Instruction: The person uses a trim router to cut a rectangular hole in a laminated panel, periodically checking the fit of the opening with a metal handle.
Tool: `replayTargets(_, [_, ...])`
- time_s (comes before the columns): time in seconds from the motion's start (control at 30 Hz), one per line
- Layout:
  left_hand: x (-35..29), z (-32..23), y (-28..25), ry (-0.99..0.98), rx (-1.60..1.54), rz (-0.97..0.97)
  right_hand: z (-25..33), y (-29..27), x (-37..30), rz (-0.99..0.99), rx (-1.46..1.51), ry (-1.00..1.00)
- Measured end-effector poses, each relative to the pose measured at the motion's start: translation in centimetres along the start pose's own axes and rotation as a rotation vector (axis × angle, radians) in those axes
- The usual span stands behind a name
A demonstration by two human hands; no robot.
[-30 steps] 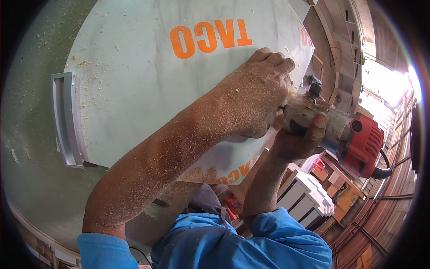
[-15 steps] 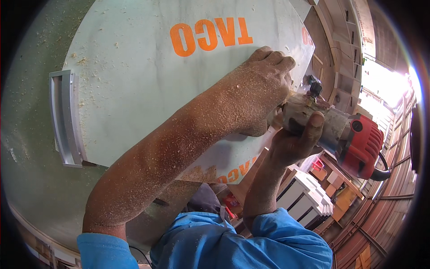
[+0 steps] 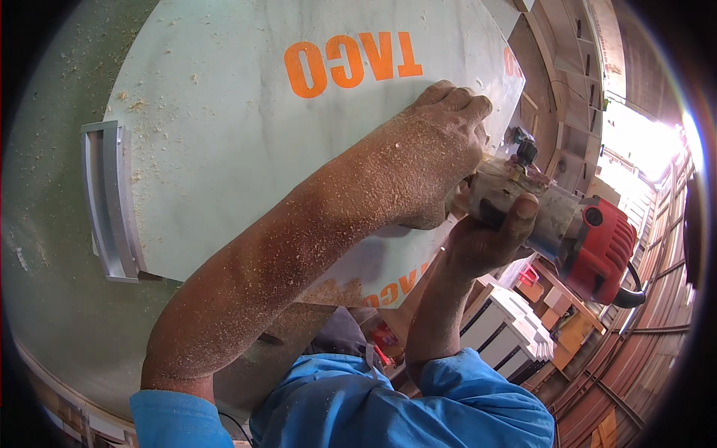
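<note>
A trim router (image 3: pixel 551 218) with a red motor cap and a dusty metal body lies sideways against the right edge of a pale panel (image 3: pixel 216 149) with orange lettering. My right hand (image 3: pixel 489 239) wraps around the router's body from below, thumb on top. At the router's base end, my left hand (image 3: pixel 446 145) curls its fingers over the panel's edge and around the base. The bit, and most of the contact between base and edge, are hidden behind that hand. Sawdust coats my left forearm.
A curved grey metal-framed piece (image 3: pixel 110 201) sits at the panel's left edge. White stacked boxes or drawers (image 3: pixel 508 321) stand below right, near wood offcuts (image 3: pixel 575 336). A power cord (image 3: pixel 635 287) leaves the router's end. Shelving (image 3: pixel 575 97) runs at the upper right.
The router's red end has dipped slightly down and to the left, with my right hand shifting along. My left hand stays nearly in place.
</note>
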State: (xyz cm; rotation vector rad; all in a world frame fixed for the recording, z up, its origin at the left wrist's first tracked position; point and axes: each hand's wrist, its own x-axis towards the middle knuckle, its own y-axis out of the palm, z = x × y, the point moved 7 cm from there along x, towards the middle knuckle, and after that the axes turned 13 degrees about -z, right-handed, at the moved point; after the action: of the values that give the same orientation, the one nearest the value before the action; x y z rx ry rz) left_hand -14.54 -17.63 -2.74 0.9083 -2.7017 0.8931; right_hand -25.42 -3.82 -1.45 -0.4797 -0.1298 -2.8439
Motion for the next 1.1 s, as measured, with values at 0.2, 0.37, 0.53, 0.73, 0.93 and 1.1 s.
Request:
replayTargets(0.2, [-0.4, 0.2, 0.3, 0.101, 0.115, -0.182, 0.6, 1.0, -0.6, 0.028, 0.03, -0.037])
replayTargets(0.37, [-0.4, 0.2, -0.1, 0.061, 0.072, -0.138, 0.5, 1.2, -0.5, 0.051, 0.045, -0.011])
replayTargets(0.53, [-0.1, 0.4, -0.1, 0.025, 0.036, -0.062, 0.3, 1.4, -0.5, 0.019, 0.031, 0.005])
replayTargets(0.73, [-0.3, 0.4, 0.0, -0.001, -0.028, -0.019, 0.2, 1.8, -0.6, 0.032, 0.007, 0.009])
replayTargets(0.93, [-0.4, 0.5, -0.7, 0.024, 0.002, -0.222, 0.1, 1.6, -0.6, 0.03, 0.019, 0.014])
replayTargets(1.1, [-0.3, 0.7, -0.3, 0.043, -0.016, -0.166, 0.1, 1.8, -0.7, 0.055, -0.003, 0.02])
